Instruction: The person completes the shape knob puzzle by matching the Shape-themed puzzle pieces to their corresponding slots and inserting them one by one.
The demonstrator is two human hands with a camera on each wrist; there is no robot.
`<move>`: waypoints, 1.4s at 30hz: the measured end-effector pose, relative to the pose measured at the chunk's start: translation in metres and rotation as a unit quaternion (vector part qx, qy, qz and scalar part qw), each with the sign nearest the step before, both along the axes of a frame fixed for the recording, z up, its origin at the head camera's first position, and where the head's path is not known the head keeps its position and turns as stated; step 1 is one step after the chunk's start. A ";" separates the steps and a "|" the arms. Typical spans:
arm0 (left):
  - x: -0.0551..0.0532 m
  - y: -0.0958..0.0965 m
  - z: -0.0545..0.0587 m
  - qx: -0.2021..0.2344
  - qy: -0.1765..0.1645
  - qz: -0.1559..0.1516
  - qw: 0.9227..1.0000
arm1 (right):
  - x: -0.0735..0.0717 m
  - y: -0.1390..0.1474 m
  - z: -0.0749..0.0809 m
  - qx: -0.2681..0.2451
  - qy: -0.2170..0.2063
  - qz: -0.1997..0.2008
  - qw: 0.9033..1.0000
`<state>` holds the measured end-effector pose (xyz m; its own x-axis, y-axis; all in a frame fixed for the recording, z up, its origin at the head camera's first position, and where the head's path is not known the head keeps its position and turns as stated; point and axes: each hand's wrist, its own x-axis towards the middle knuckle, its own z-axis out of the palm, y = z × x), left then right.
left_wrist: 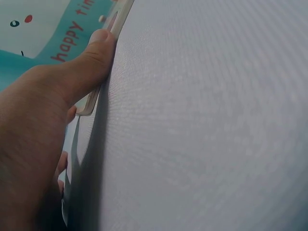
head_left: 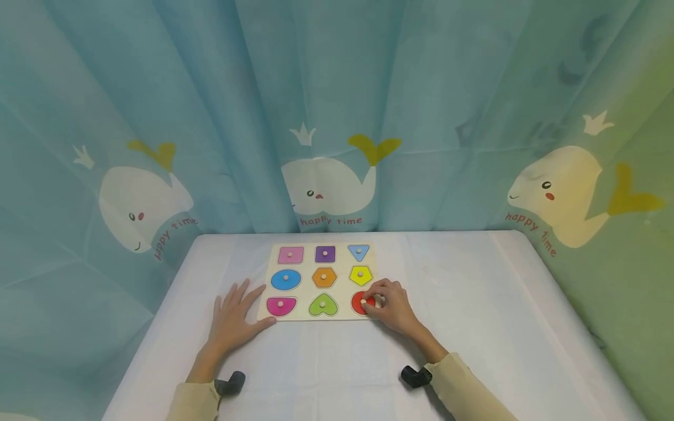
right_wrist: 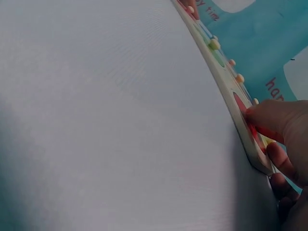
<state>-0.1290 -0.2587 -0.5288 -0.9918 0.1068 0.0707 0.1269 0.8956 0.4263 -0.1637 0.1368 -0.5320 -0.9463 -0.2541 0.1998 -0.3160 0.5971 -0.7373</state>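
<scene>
A pale wooden knob puzzle board (head_left: 305, 292) lies on the table with several coloured shapes in its recesses. My right hand (head_left: 396, 307) is at the lower right corner, thumb and index finger pinching the knob of the red round piece (head_left: 356, 303). In the right wrist view that red piece (right_wrist: 240, 104) appears in its recess, partly covered by the fingers. My left hand (head_left: 232, 320) rests at the board's left side with fingers spread. Its thumb touches the near left corner, beside the magenta half-round piece (head_left: 274, 309). The left wrist view shows the thumb (left_wrist: 91, 57) against the board's edge.
A white cloth covers the table (head_left: 316, 362). Behind and around it hangs a blue-green curtain (head_left: 437, 193) printed with whales. Each wrist bears a black camera, one on the left (head_left: 231, 383), one on the right (head_left: 416, 377).
</scene>
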 end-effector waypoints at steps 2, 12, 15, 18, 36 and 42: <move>-0.002 0.000 0.000 -0.002 -0.001 0.000 1.000 | -0.002 0.001 0.000 -0.006 -0.019 0.003 1.000; -0.010 -0.005 -0.007 -0.006 0.007 -0.003 1.000 | -0.010 0.002 -0.002 -0.017 -0.075 0.000 0.997; -0.012 -0.005 -0.010 -0.007 0.008 -0.003 1.000 | -0.010 0.002 -0.002 -0.018 -0.076 -0.001 0.997; -0.012 -0.005 -0.012 -0.004 0.007 -0.003 1.000 | -0.010 0.004 -0.002 -0.020 -0.080 -0.001 0.997; -0.026 -0.011 0.031 -0.041 0.072 -0.037 0.996 | -0.022 0.055 0.038 0.060 0.022 0.037 0.997; -0.031 -0.017 0.046 -0.073 0.203 -0.039 0.976 | -0.016 0.090 0.054 0.174 0.134 -0.012 0.976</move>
